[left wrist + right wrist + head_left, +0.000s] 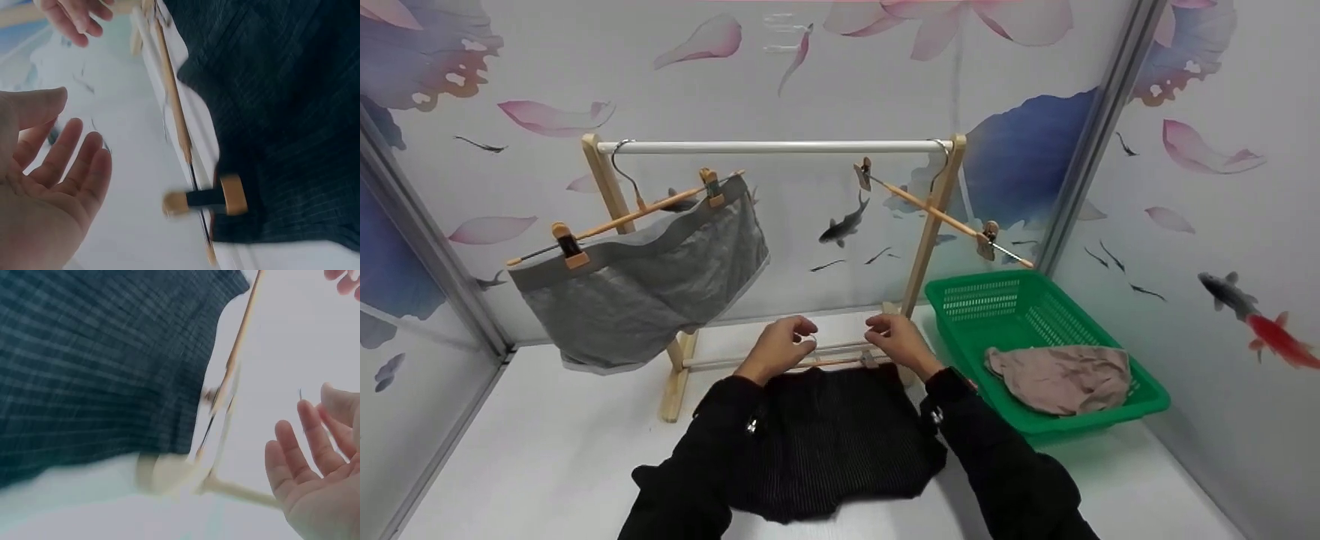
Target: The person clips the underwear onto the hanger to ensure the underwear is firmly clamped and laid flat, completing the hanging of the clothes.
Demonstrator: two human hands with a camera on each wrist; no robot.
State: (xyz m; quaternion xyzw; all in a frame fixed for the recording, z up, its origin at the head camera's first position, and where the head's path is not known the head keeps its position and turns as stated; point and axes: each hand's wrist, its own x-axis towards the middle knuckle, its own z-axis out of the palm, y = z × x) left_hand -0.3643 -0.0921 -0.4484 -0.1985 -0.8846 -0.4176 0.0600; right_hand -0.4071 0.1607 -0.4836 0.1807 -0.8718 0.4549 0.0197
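A black, finely striped garment [840,442] lies on the white table between my forearms. Its top edge runs along a wooden clip hanger [175,104]. In the left wrist view, an orange-and-black clip [205,198] grips one corner of the garment. My left hand [781,346] hovers just beyond that edge, fingers loosely bent and holding nothing visible. Facing it across a small gap, my right hand [901,343] also has relaxed fingers with nothing visible in them. A thin dark hook tip [300,394] shows beside the right fingers; whether they touch it I cannot tell.
Grey underpants [645,281] hang by two clips from a hanger at the left of the rack's white rail [780,147]. Another clip hanger [949,217] hangs bare at the right. A green basket [1035,431] holds a crumpled pinkish cloth [1065,379]. Printed walls enclose the table.
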